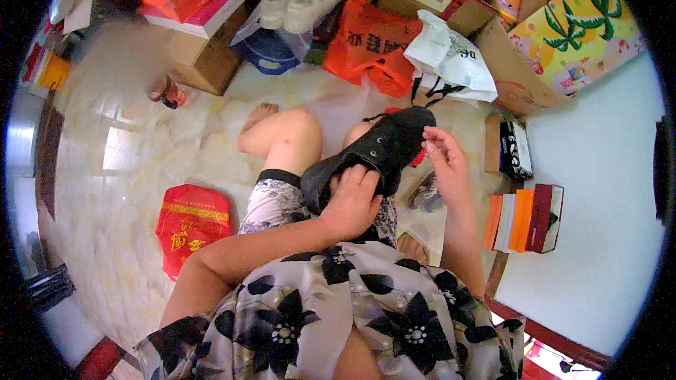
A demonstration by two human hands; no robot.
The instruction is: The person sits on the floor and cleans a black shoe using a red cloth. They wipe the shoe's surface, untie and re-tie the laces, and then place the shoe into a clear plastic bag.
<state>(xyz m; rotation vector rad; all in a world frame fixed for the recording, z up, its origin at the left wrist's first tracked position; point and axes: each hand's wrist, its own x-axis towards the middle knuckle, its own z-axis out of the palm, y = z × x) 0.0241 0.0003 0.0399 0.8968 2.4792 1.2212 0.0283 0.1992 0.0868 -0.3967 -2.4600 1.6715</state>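
A black lace-up shoe (403, 134) lies tilted across my lap, its opening toward me and its toe pointing away to the right. My left hand (354, 200) grips it at the opening, with the fingers reaching inside and the fingertips hidden. Metal eyelets show along its side, and a dark lace end sticks out at the far left edge. Beside the toe, my right hand (447, 162) is raised with loosely bent fingers. Its fingertips are close to the shoe; nothing shows between them. Something red peeks out from under the shoe.
Ahead lie a red plastic bag (370, 46), a white bag (451, 56) and pale shoes (299, 3) in clear plastic. A red pouch (193, 225) lies to my left. Grey shoes (426, 191) sit by my right leg; boxes (531, 218) line the right wall.
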